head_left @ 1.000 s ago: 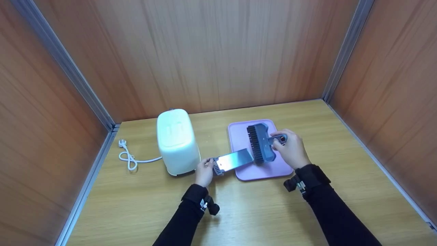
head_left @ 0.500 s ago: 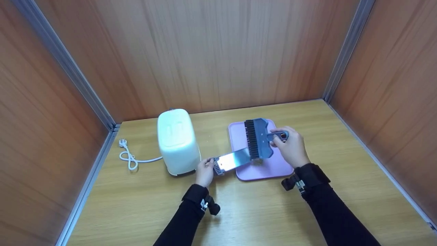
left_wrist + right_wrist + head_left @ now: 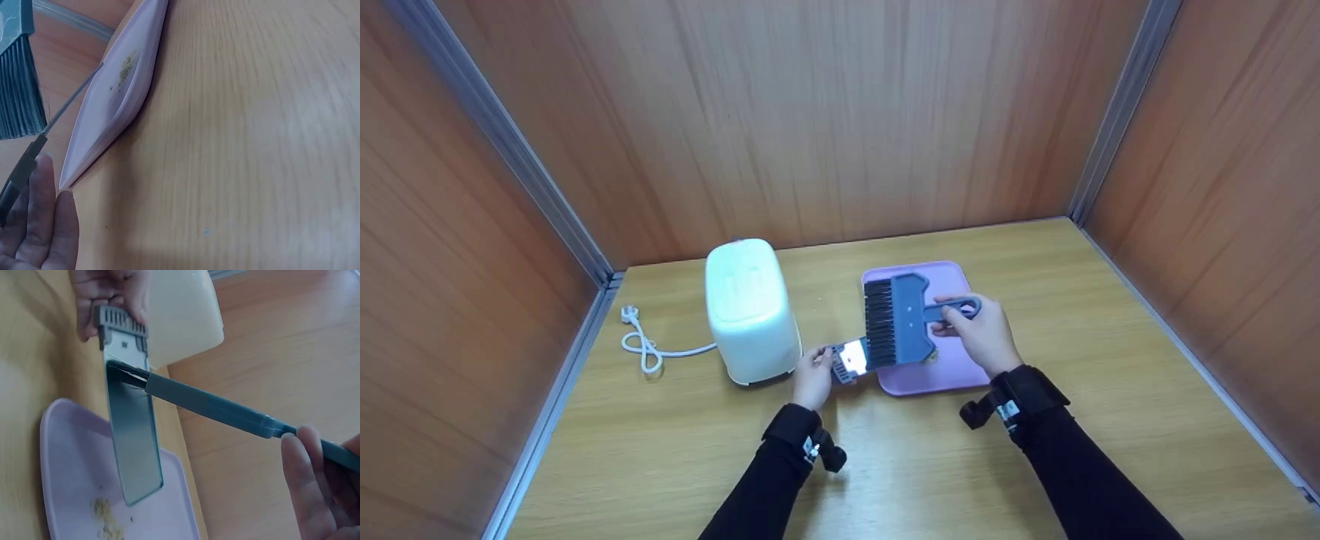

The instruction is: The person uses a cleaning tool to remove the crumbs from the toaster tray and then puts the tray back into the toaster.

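Head: left hand (image 3: 812, 380) pinches a metal plate (image 3: 853, 358) left of the tray (image 3: 919, 379); right hand (image 3: 982, 334) grips a brush (image 3: 913, 319). Left wrist: crumbs (image 3: 127, 68) in the tray. Right wrist: bristles (image 3: 121, 369) near the plate's pinched end; a springy flick could scatter crumbs outside the tray.

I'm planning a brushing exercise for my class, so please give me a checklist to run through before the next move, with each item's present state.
1. Left hand grips the metal plate by its grey end: ok.
2. Right hand holds the brush by its handle: ok.
3. Bristles meet the plate near its grey end: ok.
4. Plate's free end is over the purple tray, where crumbs lie: ok.
5. Plate is clean under the bristles: cannot tell, they cover it.
6. Plug is disconnected: ok, it lies on the table.
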`<action>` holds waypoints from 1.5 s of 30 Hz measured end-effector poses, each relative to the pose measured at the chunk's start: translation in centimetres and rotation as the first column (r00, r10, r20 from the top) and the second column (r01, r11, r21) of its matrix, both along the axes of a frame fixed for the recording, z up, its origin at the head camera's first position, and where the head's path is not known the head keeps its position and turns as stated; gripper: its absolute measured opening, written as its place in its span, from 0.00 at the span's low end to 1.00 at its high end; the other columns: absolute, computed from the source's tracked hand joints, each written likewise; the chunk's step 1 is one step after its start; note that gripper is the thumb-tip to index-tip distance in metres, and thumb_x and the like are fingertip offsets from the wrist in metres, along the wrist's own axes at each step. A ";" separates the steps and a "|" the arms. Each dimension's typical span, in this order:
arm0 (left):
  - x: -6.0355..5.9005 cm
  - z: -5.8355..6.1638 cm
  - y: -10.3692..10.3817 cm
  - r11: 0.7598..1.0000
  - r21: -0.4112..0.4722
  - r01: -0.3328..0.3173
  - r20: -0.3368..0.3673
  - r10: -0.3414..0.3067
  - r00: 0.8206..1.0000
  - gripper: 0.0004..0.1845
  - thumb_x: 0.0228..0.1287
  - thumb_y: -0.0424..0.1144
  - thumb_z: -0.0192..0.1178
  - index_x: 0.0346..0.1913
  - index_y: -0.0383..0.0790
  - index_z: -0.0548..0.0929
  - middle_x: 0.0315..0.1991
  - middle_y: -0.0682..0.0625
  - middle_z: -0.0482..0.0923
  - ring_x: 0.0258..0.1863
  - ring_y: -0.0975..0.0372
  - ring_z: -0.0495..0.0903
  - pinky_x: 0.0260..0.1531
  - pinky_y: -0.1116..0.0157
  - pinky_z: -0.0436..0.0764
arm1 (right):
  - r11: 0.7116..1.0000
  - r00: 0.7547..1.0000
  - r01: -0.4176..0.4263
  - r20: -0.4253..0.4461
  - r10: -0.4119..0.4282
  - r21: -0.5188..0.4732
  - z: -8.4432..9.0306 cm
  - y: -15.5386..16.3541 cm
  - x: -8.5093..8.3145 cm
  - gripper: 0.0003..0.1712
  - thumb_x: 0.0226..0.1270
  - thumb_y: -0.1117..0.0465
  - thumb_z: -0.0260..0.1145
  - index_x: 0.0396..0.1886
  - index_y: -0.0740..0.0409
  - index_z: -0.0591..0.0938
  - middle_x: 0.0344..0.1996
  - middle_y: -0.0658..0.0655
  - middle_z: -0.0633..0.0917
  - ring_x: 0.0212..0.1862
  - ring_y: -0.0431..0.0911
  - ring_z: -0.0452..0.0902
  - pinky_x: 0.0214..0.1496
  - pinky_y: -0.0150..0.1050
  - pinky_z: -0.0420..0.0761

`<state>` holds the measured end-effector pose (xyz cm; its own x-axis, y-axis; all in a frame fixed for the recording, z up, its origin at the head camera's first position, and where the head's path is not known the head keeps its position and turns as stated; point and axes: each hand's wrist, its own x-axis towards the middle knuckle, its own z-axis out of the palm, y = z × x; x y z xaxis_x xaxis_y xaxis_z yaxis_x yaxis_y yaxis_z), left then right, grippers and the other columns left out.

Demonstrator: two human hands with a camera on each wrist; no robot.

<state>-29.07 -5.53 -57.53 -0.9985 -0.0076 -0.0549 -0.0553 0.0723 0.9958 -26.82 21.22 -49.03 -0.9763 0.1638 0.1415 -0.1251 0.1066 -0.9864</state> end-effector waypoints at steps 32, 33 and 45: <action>0.0 0.2 -0.3 0.999 0.033 -0.034 0.043 0.032 0.999 0.19 0.87 0.33 0.47 0.66 0.19 0.75 0.53 0.29 0.83 0.47 0.51 0.87 0.46 0.62 0.87 | 0.858 0.974 0.178 -0.211 -0.084 0.482 -0.3 2.2 -0.5 0.14 0.70 0.74 0.66 0.51 0.68 0.89 0.46 0.65 0.88 0.36 0.51 0.91 0.36 0.25 0.82; 0.0 0.1 -0.3 0.999 0.032 -0.034 0.044 0.032 0.999 0.20 0.87 0.33 0.47 0.67 0.20 0.75 0.53 0.29 0.83 0.47 0.52 0.87 0.46 0.62 0.87 | 0.859 0.974 0.177 -0.213 -0.081 0.481 -0.3 2.2 -0.4 0.14 0.69 0.74 0.66 0.51 0.68 0.89 0.46 0.65 0.88 0.36 0.51 0.91 0.36 0.25 0.83; 0.0 0.0 -0.3 1.000 -0.007 -0.017 0.017 0.018 1.000 0.20 0.87 0.33 0.46 0.66 0.19 0.75 0.54 0.27 0.83 0.48 0.48 0.87 0.47 0.60 0.87 | 0.839 0.972 0.189 -0.221 -0.085 0.511 -0.2 2.2 -0.2 0.14 0.71 0.73 0.66 0.53 0.68 0.89 0.46 0.64 0.88 0.38 0.52 0.90 0.40 0.30 0.85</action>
<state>-29.05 -5.78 -57.50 -0.9971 -0.0255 -0.0715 -0.0733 0.0779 0.9943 -27.00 23.45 -49.20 -0.8973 0.1439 0.4172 -0.2416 0.6309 -0.7373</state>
